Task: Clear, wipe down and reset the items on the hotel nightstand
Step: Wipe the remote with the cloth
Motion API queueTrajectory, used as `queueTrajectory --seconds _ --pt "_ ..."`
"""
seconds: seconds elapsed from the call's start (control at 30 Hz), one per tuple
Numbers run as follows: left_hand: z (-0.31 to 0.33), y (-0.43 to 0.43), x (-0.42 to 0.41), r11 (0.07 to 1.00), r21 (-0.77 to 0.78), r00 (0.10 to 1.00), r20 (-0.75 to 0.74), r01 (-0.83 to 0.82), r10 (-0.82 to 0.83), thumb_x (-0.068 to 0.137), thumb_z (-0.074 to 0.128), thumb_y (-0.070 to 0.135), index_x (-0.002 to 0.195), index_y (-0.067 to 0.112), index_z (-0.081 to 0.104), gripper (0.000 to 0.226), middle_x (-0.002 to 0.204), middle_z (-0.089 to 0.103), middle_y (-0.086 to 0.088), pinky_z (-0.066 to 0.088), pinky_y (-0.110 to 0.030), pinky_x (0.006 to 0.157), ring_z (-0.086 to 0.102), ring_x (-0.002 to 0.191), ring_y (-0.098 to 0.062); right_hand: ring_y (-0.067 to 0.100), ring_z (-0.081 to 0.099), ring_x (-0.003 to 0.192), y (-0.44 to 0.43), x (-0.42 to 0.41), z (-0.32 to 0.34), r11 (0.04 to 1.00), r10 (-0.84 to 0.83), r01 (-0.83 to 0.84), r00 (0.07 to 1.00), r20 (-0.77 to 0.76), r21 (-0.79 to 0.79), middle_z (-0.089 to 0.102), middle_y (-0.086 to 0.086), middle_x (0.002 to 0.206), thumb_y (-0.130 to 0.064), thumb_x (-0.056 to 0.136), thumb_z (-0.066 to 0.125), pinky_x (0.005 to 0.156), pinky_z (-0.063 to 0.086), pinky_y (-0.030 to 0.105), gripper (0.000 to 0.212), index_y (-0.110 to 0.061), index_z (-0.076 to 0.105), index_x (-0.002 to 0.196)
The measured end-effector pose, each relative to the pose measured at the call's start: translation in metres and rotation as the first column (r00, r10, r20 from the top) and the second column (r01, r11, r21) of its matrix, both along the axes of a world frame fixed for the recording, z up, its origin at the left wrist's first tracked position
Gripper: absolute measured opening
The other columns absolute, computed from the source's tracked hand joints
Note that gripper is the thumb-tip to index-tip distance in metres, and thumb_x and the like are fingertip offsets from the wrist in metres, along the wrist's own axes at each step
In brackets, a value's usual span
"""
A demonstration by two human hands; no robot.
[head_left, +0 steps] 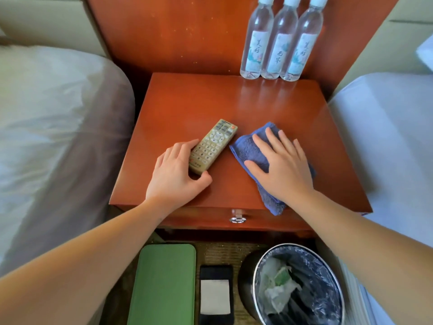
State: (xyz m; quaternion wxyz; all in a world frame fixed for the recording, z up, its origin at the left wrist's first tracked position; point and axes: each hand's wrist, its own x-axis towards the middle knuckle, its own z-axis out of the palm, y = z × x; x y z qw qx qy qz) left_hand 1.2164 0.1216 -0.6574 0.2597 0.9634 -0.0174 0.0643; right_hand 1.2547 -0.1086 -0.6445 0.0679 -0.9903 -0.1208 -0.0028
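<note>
Nightstand (269,109): red-brown wood top, between two beds.
Remote (212,146): beige, lying diagonal, front-left of centre. Left hand (177,174) cupped round its near end, fingers on L edge, thumb under bottom corner; loose hold.
Cloth (253,148): blue, front-right, near end overhanging front edge. Right hand (281,167) flat on it, fingers spread.
3 water bottles (278,41): upright, touching in row, back-right.
Bin (297,285): lined, on floor below.

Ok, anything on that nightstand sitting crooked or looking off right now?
The remote control lies at a slant to the nightstand edges, with the left hand around its near end. The blue cloth under the right hand hangs over the front edge. The three water bottles stand upright in a neat row. No spills visible.
</note>
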Motion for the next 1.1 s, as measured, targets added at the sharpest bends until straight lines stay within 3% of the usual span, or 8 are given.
queueTrajectory --seconds 0.17,0.3,0.63,0.83,0.97,1.1 --pt "-0.001 0.002 0.002 0.999 -0.034 1.000 -0.007 0.014 -0.014 0.077 0.045 0.046 0.143 0.025 0.039 0.070 0.133 0.050 0.004 0.029 -0.034 0.106 0.043 0.123 -0.019 0.016 0.013 0.149 0.015 -0.002 -0.015 0.996 -0.082 0.079 0.994 0.072 0.040 0.020 -0.005 0.161 -0.064 0.094 0.034 0.122 0.004 0.039 0.066 -0.035 0.024 0.152" --pt "-0.008 0.002 0.005 1.000 -0.017 1.000 0.015 0.020 -0.020 0.087 0.057 0.042 0.144 0.025 0.038 0.063 0.137 0.048 0.004 0.026 -0.036 0.108 0.040 0.127 -0.020 0.014 0.016 0.148 0.011 0.000 -0.024 0.995 -0.087 0.080 0.988 0.127 0.060 0.025 -0.007 0.159 -0.056 0.097 0.034 0.121 0.005 0.036 0.057 -0.036 0.029 0.151" --pt "-0.007 0.003 0.008 0.999 -0.041 0.999 0.033 0.025 -0.023 0.086 0.059 0.044 0.144 0.029 0.040 0.062 0.137 0.053 0.006 0.027 -0.036 0.106 0.041 0.128 -0.023 0.017 0.027 0.145 0.013 0.002 -0.027 0.981 -0.132 0.101 0.973 0.190 0.165 0.039 -0.003 0.153 -0.038 0.098 0.042 0.120 0.011 0.037 0.048 -0.029 0.043 0.145" --pt "-0.001 0.018 0.029 0.969 0.164 0.978 0.067 0.182 -0.195 0.086 0.059 0.054 0.144 0.027 0.041 0.066 0.131 0.057 0.004 0.039 -0.041 0.096 0.045 0.116 -0.028 0.016 0.033 0.143 0.012 0.003 -0.028 0.973 -0.148 0.104 0.966 0.213 0.205 0.046 -0.002 0.148 -0.036 0.097 0.040 0.120 0.018 0.039 0.047 -0.025 0.048 0.142" --pt "-0.003 0.024 0.044 0.967 -0.002 0.966 0.051 0.253 -0.253 0.085 0.065 0.049 0.144 0.024 0.044 0.067 0.131 0.057 0.002 0.034 -0.041 0.105 0.041 0.126 -0.026 0.017 0.039 0.139 0.012 0.001 -0.025 0.966 -0.151 0.088 0.955 0.254 0.245 0.052 0.000 0.143 -0.028 0.098 0.046 0.118 0.021 0.037 0.042 -0.020 0.051 0.140" --pt "-0.008 0.025 0.046 0.962 -0.023 0.960 0.077 0.271 -0.268 0.085 0.065 0.049 0.145 0.023 0.042 0.069 0.137 0.055 0.001 0.027 -0.040 0.115 0.039 0.135 -0.020 0.017 0.043 0.136 0.013 -0.001 -0.021 0.938 -0.211 0.129 0.948 0.236 0.321 0.058 0.000 0.137 -0.023 0.099 0.048 0.117 0.022 0.033 0.039 -0.020 0.054 0.137"
